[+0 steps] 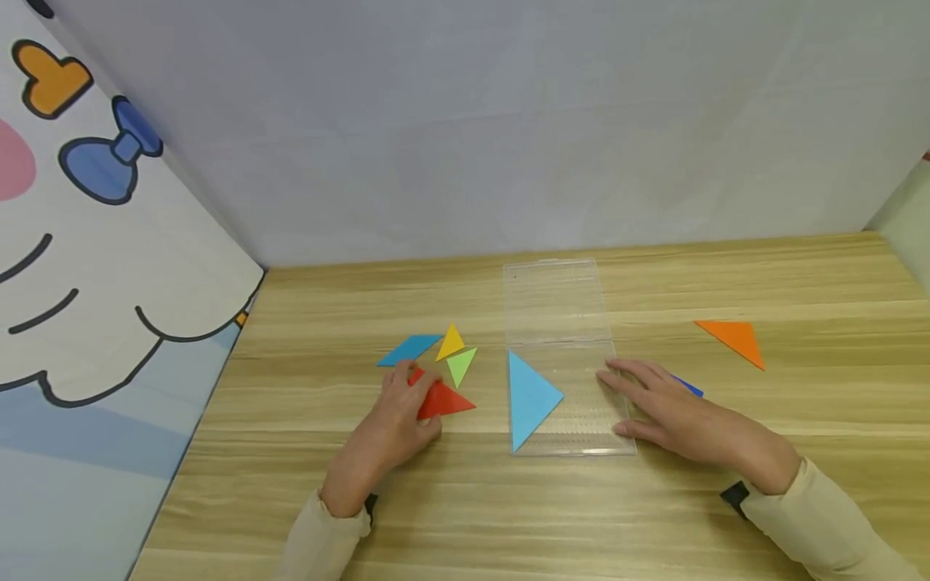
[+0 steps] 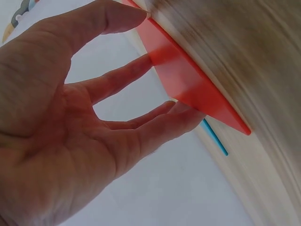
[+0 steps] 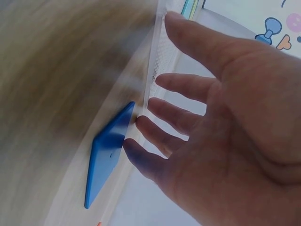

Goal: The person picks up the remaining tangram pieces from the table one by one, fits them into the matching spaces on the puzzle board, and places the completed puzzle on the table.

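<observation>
My left hand [image 1: 395, 415] holds a red triangle tile [image 1: 445, 401] by its edges, thumb on the near side and fingers on the far side. In the left wrist view the red tile [image 2: 188, 84] lies close over the wood, partly covered by fingertips. My right hand [image 1: 672, 411] rests with spread, relaxed fingers at the right edge of a clear plastic case [image 1: 581, 432], opened flat. Inside the case's near half, a light blue triangle [image 1: 532, 399] lies along the left side. A dark blue tile [image 3: 110, 146] sits beneath the right hand's little finger, mostly hidden in the head view.
Beyond the left hand lie a blue parallelogram [image 1: 410, 349], a small yellow triangle [image 1: 451, 342] and a small green triangle [image 1: 461, 366]. An orange triangle [image 1: 737, 339] is at the right. Behind the wooden table [image 1: 363, 298] hangs a pale cloth; a cartoon-printed panel [image 1: 145, 266] borders the left.
</observation>
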Motion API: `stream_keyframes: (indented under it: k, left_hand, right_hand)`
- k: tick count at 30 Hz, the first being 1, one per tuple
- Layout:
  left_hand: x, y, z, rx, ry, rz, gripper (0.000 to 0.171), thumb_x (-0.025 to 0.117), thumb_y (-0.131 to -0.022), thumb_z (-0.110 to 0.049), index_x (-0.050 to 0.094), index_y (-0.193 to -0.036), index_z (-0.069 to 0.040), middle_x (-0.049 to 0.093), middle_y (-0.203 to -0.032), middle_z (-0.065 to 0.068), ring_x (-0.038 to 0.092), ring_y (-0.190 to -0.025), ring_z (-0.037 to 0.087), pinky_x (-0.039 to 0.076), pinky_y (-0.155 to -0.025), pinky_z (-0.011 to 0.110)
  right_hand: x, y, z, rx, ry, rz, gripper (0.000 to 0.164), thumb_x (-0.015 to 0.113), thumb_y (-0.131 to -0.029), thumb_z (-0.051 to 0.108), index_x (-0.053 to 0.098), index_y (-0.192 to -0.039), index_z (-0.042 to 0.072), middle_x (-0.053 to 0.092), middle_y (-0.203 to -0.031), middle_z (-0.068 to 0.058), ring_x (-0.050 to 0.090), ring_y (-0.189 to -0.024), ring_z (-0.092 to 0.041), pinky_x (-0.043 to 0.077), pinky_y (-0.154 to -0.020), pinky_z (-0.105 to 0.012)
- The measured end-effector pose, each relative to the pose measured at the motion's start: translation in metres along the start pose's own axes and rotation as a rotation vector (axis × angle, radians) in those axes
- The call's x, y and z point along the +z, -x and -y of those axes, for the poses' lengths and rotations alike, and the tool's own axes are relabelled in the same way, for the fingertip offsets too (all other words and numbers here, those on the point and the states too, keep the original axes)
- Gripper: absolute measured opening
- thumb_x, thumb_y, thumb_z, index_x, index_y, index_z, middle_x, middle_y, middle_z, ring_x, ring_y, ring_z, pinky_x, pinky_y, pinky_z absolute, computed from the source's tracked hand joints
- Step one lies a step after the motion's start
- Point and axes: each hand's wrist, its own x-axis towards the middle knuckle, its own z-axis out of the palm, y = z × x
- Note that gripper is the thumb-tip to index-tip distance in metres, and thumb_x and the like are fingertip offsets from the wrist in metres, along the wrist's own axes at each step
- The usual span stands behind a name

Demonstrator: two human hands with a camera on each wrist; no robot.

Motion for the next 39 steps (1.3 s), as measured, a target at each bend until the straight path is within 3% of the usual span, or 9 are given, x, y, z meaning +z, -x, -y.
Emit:
stream_keyframes:
  k: [15,28,31,37,39]
  left_hand:
    - [0.0005,-0.0014,-0.0007,0.011,0.017,0.027,0.043,0.066,-0.078,0.008,0.059,-0.120,0.005,0.045,-0.134,0.029,0.044,-0.122,0.047,0.050,-0.093,0.054]
    - [-0.0018,0.0009,0.0005,-0.041,0.037,0.071,0.041,0.074,-0.084,0.000,0.061,-0.122,0.002,0.043,-0.143,0.029,0.043,-0.129,0.044,0.051,-0.097,0.054]
    - [-0.0029,0.0027,0.0022,-0.004,0.046,0.051,0.037,0.079,-0.085,-0.001,0.062,-0.118,0.003,0.046,-0.139,0.029,0.047,-0.125,0.042,0.051,-0.096,0.053]
    - [0.0001,0.0018,0.0048,0.166,0.035,-0.031,0.035,0.084,-0.082,0.001,0.061,-0.107,0.005,0.053,-0.119,0.022,0.050,-0.113,0.041,0.048,-0.094,0.051]
    - [0.0007,0.0016,0.0039,0.187,0.010,-0.036,0.034,0.085,-0.081,0.000,0.061,-0.106,0.005,0.055,-0.114,0.019,0.051,-0.111,0.039,0.049,-0.093,0.049]
  right_hand:
    - [-0.0018,-0.0005,0.0002,0.023,-0.012,0.011,0.064,0.071,-0.098,0.022,0.045,-0.152,0.000,0.039,-0.153,-0.024,0.041,-0.137,-0.044,0.041,-0.105,-0.061]
    - [-0.0005,-0.0018,0.0005,0.039,-0.047,0.028,0.063,0.070,-0.099,0.023,0.044,-0.152,0.000,0.038,-0.154,-0.024,0.039,-0.138,-0.045,0.040,-0.106,-0.063]
    - [0.0000,-0.0021,0.0007,0.029,-0.036,0.024,0.064,0.071,-0.099,0.023,0.044,-0.152,0.000,0.038,-0.154,-0.024,0.040,-0.138,-0.045,0.040,-0.106,-0.062]
    - [-0.0005,-0.0018,0.0004,0.035,-0.029,0.021,0.064,0.071,-0.099,0.022,0.044,-0.152,0.000,0.038,-0.154,-0.024,0.040,-0.137,-0.044,0.040,-0.106,-0.062]
    - [-0.0005,-0.0020,0.0001,0.037,-0.030,0.023,0.064,0.071,-0.099,0.022,0.044,-0.152,0.000,0.038,-0.154,-0.024,0.040,-0.138,-0.044,0.040,-0.106,-0.063]
